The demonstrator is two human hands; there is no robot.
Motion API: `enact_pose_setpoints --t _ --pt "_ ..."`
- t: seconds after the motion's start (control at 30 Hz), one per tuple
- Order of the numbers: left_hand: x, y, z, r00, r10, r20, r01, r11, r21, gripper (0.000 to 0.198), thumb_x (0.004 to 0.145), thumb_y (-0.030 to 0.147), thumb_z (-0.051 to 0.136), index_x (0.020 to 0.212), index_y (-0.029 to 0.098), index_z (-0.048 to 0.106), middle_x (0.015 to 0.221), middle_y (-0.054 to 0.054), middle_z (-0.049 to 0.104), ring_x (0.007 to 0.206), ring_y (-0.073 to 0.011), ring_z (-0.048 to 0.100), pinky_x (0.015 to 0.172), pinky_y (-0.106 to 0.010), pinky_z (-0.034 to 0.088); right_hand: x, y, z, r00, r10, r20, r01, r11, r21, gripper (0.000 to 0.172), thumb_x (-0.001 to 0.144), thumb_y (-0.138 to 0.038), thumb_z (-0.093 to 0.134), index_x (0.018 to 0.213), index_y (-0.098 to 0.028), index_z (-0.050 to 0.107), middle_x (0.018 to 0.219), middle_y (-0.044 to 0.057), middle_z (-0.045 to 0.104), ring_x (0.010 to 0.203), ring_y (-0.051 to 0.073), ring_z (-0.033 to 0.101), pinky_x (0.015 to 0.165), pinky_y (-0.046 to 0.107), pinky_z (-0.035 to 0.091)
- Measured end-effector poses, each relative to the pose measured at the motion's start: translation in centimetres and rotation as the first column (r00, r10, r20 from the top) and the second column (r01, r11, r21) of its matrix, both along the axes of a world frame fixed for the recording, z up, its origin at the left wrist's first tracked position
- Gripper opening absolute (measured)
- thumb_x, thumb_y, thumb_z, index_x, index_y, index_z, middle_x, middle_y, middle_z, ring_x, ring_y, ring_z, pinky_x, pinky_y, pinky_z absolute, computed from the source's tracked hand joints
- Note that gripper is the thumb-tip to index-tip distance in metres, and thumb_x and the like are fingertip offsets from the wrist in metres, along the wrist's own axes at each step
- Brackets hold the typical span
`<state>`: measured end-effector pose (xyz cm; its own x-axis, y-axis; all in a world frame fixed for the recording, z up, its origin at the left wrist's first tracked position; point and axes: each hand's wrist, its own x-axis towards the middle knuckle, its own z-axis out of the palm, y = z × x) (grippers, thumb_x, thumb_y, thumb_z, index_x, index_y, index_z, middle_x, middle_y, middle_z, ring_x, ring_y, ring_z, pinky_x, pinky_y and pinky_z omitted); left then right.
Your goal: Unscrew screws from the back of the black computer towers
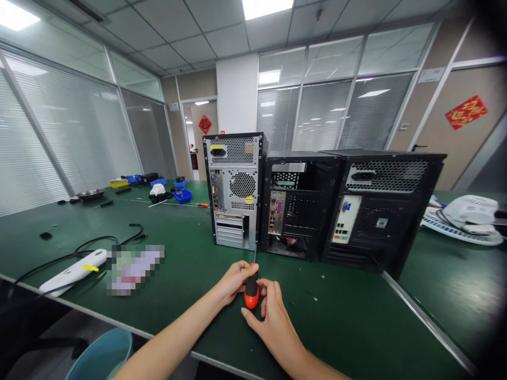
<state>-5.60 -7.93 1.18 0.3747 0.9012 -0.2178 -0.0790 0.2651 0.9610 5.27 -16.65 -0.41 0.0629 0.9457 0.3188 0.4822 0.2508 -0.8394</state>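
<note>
Both of my hands grip one screwdriver (252,289) with a black and orange handle, held upright above the green table (190,285). My left hand (233,281) wraps the handle from the left. My right hand (268,311) pinches it from the right and below. The thin shaft points up at the lower rear corner of the silver computer case (234,190), which stands with its back toward me. Two black computer cases (300,203) (382,208) stand beside it on the right, also rear side facing me.
A white device (73,272) with black cables lies at the left, by a blurred patch. Blue bins (182,196), tools and a metal bowl (90,194) sit far left. White equipment (471,216) rests at the right. A teal bucket (102,356) stands under the table's near edge.
</note>
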Motion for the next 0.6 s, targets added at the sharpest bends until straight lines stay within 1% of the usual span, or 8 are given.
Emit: enact_pose_setpoints --t 0.1,0.23,0.33,0.43,0.53,0.6 --pt "0.15 0.07 -0.21 1.0 0.016 -0.022 -0.015 1.0 0.02 0.052 0.056 0.057 0.071 0.072 0.016 0.043 0.058 0.007 0.046 0.048 -0.004 0.045 0.045 -0.016 0.031 -0.04 0.02 0.14 0.999 -0.022 0.038 0.023 1.0 -0.01 0.04 0.068 -0.025 0.06 0.104 -0.023 0.044 0.098 0.006 0.045 0.077 0.02 0.058 0.066 0.036 0.049" --pt "0.25 0.12 -0.33 0.999 0.023 -0.047 -0.021 0.999 0.037 0.051 0.058 0.058 0.07 0.072 0.016 0.044 0.056 0.008 0.044 0.047 -0.0036 0.043 0.044 -0.016 0.029 -0.02 0.07 0.37 0.982 -0.045 0.181 0.042 0.999 0.02 0.043 0.069 -0.026 0.059 0.108 -0.023 0.042 0.1 0.007 0.048 0.08 0.022 0.06 0.066 0.036 0.048" --pt "0.29 0.07 -0.32 0.997 0.035 -0.066 -0.032 0.998 0.05 0.051 0.057 0.058 0.07 0.071 0.017 0.043 0.052 0.009 0.042 0.043 -0.0031 0.039 0.042 -0.016 0.026 0.17 0.13 0.52 0.956 -0.067 0.287 0.061 0.998 0.031 0.039 0.069 -0.029 0.06 0.105 -0.024 0.045 0.098 0.007 0.053 0.074 0.023 0.062 0.06 0.035 0.046" --pt "0.31 0.1 -0.42 0.996 0.047 -0.079 -0.042 0.997 0.064 0.053 0.056 0.06 0.07 0.07 0.017 0.043 0.05 0.01 0.04 0.041 -0.0029 0.037 0.041 -0.016 0.025 0.42 0.23 0.58 0.932 -0.069 0.356 0.064 0.998 0.024 0.035 0.069 -0.033 0.061 0.1 -0.024 0.047 0.091 0.005 0.058 0.066 0.023 0.062 0.053 0.032 0.041" --pt "0.3 0.22 -0.65 0.995 0.056 -0.085 -0.049 0.995 0.083 0.054 0.055 0.059 0.071 0.072 0.017 0.043 0.049 0.01 0.041 0.041 -0.0026 0.037 0.04 -0.015 0.024 0.61 0.41 0.53 0.932 -0.069 0.356 0.056 0.997 0.045 0.033 0.068 -0.033 0.063 0.095 -0.024 0.047 0.079 0.002 0.06 0.061 0.023 0.062 0.05 0.029 0.034" --pt "0.28 0.29 -0.78 0.994 0.061 -0.085 -0.053 0.994 0.095 0.054 0.054 0.058 0.073 0.073 0.017 0.043 0.05 0.009 0.043 0.041 -0.0028 0.038 0.039 -0.016 0.025 0.68 0.54 0.51 0.926 -0.078 0.37 0.056 0.996 0.071 0.03 0.068 -0.034 0.063 0.09 -0.024 0.046 0.076 0.002 0.059 0.059 0.023 0.061 0.048 0.029 0.031"
